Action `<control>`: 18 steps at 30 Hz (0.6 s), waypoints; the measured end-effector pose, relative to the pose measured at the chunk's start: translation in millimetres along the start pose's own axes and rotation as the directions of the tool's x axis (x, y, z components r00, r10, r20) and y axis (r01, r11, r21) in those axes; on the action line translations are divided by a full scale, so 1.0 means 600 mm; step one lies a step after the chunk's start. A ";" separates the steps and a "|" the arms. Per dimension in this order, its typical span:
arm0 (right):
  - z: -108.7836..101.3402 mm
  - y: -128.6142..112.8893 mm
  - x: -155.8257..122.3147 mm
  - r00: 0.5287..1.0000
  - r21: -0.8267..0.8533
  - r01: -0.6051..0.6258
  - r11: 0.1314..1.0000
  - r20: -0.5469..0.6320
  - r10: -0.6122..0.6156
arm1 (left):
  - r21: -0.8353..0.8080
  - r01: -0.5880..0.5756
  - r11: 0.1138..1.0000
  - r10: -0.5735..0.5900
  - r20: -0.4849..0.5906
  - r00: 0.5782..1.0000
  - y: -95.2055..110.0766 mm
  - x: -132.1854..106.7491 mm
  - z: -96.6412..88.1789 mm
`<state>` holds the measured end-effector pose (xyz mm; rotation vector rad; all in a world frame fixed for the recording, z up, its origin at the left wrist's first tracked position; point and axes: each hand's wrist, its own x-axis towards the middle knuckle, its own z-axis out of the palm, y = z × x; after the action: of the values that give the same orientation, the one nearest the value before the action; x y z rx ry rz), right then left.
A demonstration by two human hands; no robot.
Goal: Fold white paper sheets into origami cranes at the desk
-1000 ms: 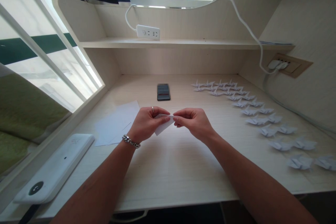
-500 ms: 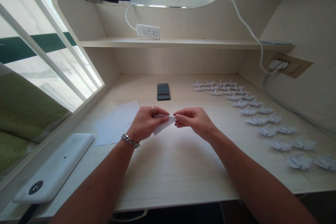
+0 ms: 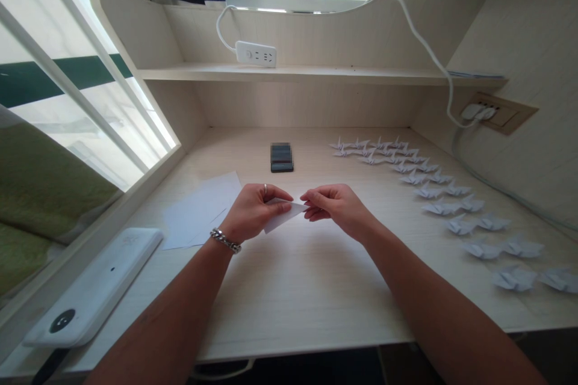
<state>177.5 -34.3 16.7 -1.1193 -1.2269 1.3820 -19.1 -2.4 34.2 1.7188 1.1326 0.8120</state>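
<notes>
A small piece of folded white paper (image 3: 285,218), pointed at its right end, is held above the desk. My left hand (image 3: 259,207), with a ring and a chain bracelet, pinches it between thumb and fingers. At the pointed tip, my right hand (image 3: 329,201) has thumb and forefinger drawn together, and the tip lies against its curled fingers. Loose white paper sheets (image 3: 198,210) lie on the desk left of my left hand. Several white paper cranes (image 3: 431,191) stand in rows to the right.
A dark phone-like object (image 3: 282,157), partly blurred, lies beyond my hands. On the left stands a long white device (image 3: 97,286) with a dark cable. A power strip (image 3: 255,54) rests on the shelf (image 3: 316,74). A white cord (image 3: 422,42) runs to the wall socket (image 3: 503,112).
My right thumb and forefinger have lifted slightly off the paper's pointed end, and more of the tip shows. My left hand keeps its pinch, almost unmoved.
</notes>
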 end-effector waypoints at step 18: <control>0.016 0.016 0.001 0.997 -0.293 0.072 0.953 0.042 -0.063 | -0.135 0.008 0.991 0.006 0.099 0.995 -0.009 0.003 0.013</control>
<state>167.0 -35.7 7.8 -1.2484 -1.5167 1.1949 -13.5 -2.5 26.3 1.6271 0.9888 0.7759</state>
